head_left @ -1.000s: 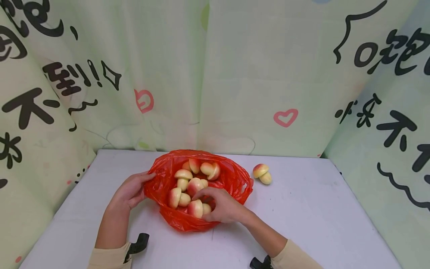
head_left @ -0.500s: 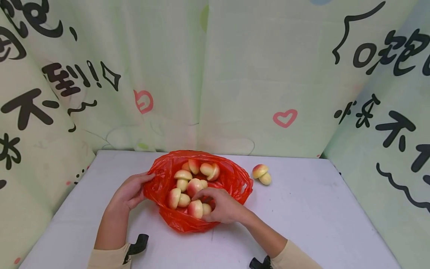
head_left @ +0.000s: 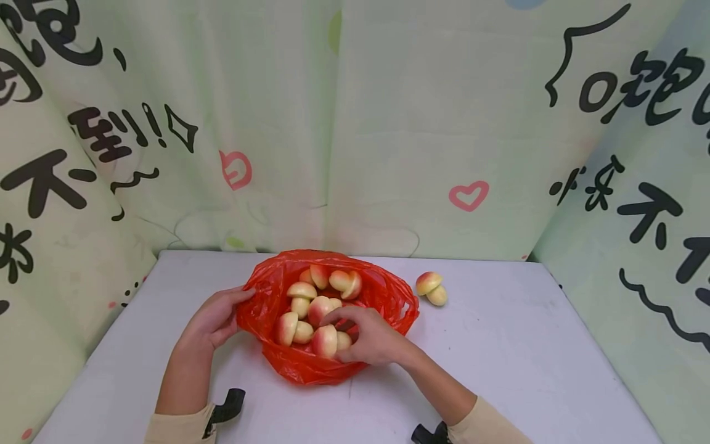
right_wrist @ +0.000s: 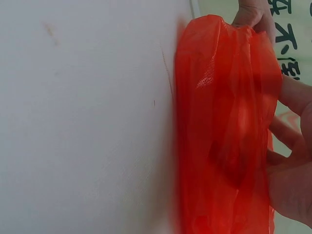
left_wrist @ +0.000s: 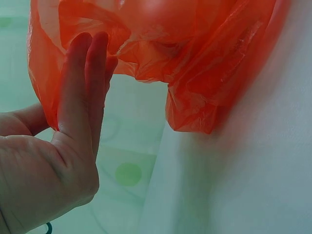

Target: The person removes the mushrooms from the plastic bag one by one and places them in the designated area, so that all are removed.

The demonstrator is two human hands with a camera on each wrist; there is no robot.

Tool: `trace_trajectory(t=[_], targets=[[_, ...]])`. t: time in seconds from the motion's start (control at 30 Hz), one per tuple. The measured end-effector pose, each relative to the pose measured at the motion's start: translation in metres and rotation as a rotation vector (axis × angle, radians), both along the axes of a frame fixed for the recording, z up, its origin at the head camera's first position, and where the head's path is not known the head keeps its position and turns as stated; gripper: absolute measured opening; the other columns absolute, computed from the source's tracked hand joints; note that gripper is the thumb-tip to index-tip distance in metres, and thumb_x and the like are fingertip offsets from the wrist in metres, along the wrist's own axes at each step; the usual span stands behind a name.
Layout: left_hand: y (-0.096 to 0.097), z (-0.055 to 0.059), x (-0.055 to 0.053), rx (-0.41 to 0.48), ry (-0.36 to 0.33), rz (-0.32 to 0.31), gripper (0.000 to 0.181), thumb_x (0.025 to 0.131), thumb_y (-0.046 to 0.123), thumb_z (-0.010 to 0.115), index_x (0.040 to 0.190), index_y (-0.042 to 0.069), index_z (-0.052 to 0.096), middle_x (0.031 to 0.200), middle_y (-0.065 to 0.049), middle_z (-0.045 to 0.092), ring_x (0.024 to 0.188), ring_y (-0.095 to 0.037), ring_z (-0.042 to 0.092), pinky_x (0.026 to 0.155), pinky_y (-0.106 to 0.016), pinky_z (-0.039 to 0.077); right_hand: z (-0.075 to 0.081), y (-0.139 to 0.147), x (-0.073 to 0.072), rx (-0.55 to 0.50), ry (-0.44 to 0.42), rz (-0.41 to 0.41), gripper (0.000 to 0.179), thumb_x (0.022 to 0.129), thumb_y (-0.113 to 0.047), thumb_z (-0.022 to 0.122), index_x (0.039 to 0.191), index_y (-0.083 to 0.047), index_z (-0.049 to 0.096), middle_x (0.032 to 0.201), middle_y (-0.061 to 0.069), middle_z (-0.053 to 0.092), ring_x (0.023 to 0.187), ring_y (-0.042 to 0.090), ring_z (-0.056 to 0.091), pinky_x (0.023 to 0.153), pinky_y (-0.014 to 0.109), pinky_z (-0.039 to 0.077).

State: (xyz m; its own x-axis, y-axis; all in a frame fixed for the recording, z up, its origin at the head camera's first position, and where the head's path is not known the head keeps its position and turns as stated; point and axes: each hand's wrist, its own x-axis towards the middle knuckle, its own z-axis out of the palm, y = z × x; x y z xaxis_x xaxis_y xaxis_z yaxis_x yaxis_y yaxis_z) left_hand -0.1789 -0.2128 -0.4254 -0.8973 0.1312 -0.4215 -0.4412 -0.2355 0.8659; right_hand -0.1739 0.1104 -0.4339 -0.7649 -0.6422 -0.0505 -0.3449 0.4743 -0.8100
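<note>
Item under inspection: the nearest mushroom [head_left: 325,341], red-tinted cap and pale stem, lies inside the six o'clock edge of a red plastic bag [head_left: 302,368] on the table [head_left: 499,351]. The right hand [head_left: 373,338] enters from four o'clock; its fingers are curled about the stem, thumb on the near side, spread no wider than the piece appears to need. Far fingertips are hidden, and the bag wall screens them in the right wrist view, so firmness of hold cannot be verified. The left hand [head_left: 219,313], at nine o'clock, pinches the bag's rim between thumb and nearly straight fingers. Risks, as judged: the smooth rounded stem could slip if held by its side alone; the slack near rim could snag cap or knuckles; the thin bag could drag or fold inward should the left hold loosen. Close neighbours, one mushroom at nine o'clock [head_left: 288,328] and one at twelve [head_left: 320,311], could be knocked by the fingers; three more lie farther back. The lone mushroom [head_left: 429,284], just outside the bag between two and three o'clock, could roll if the plastic shifts against it. Beyond, at twelve, a printed curtain [head_left: 399,135] stands behind the table, clear of the work.
</note>
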Motion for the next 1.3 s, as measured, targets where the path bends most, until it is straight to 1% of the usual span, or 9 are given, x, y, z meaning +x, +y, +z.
trace_trajectory(t=[0.17,0.33,0.57,0.83,1.03,1.23,1.3], targets=[[-0.001,0.0,0.001,0.003,0.004,-0.002,0.058,0.109,0.025,0.054,0.159,0.003,0.036,0.117,0.006,0.068,0.103,-0.01,0.068,0.093,-0.028,0.061,0.003,0.003,-0.001,-0.026,0.003,-0.013,0.047,0.085,-0.015,0.084,0.128,-0.026,0.069,0.126,-0.008,0.067,0.115,0.02,0.062,0.087,0.025,0.059],[0.0,0.0,0.001,0.004,0.002,-0.003,0.057,0.109,0.025,0.054,0.159,0.003,0.037,0.116,0.006,0.069,0.102,-0.01,0.069,0.093,-0.028,0.061,0.006,0.006,-0.004,-0.05,0.044,-0.034,0.046,0.085,-0.017,0.084,0.127,-0.023,0.069,0.126,-0.006,0.068,0.115,0.02,0.062,0.087,0.029,0.06],[0.0,0.002,0.0,-0.008,-0.003,0.001,0.058,0.108,0.027,0.056,0.159,0.004,0.037,0.12,0.005,0.068,0.104,-0.011,0.068,0.093,-0.029,0.061,0.013,0.01,-0.004,-0.049,0.098,-0.05,0.046,0.084,-0.02,0.085,0.127,-0.023,0.069,0.126,-0.004,0.068,0.113,0.02,0.064,0.084,0.026,0.061],[0.0,0.002,0.001,-0.002,-0.003,-0.001,0.059,0.109,0.026,0.056,0.16,0.005,0.037,0.121,0.005,0.067,0.105,-0.01,0.068,0.093,-0.028,0.061,0.022,0.015,-0.002,-0.059,0.106,-0.067,0.048,0.084,-0.021,0.086,0.129,-0.023,0.068,0.128,-0.004,0.067,0.116,0.021,0.064,0.087,0.031,0.062],[0.0,0.003,0.001,0.009,-0.005,-0.001,0.058,0.109,0.025,0.054,0.16,0.004,0.035,0.118,0.006,0.068,0.104,-0.01,0.068,0.093,-0.027,0.061,0.026,0.02,-0.002,-0.049,0.108,-0.094,0.049,0.084,-0.022,0.086,0.129,-0.024,0.068,0.129,-0.004,0.067,0.119,0.022,0.063,0.086,0.031,0.062],[0.0,0.003,0.001,0.011,-0.014,0.001,0.058,0.109,0.025,0.054,0.16,0.005,0.035,0.117,0.006,0.068,0.103,-0.01,0.068,0.093,-0.028,0.061,0.028,0.025,-0.004,-0.039,0.111,-0.107,0.052,0.084,-0.024,0.087,0.132,-0.025,0.067,0.131,-0.003,0.066,0.119,0.023,0.063,0.086,0.04,0.064],[0.0,0.003,0.001,0.011,-0.014,0.001,0.058,0.109,0.026,0.054,0.16,0.005,0.035,0.117,0.006,0.068,0.103,-0.01,0.068,0.093,-0.028,0.061,0.029,0.027,-0.004,-0.046,0.109,-0.105,0.052,0.084,-0.024,0.086,0.132,-0.025,0.067,0.131,-0.002,0.066,0.119,0.024,0.063,0.086,0.04,0.064]])
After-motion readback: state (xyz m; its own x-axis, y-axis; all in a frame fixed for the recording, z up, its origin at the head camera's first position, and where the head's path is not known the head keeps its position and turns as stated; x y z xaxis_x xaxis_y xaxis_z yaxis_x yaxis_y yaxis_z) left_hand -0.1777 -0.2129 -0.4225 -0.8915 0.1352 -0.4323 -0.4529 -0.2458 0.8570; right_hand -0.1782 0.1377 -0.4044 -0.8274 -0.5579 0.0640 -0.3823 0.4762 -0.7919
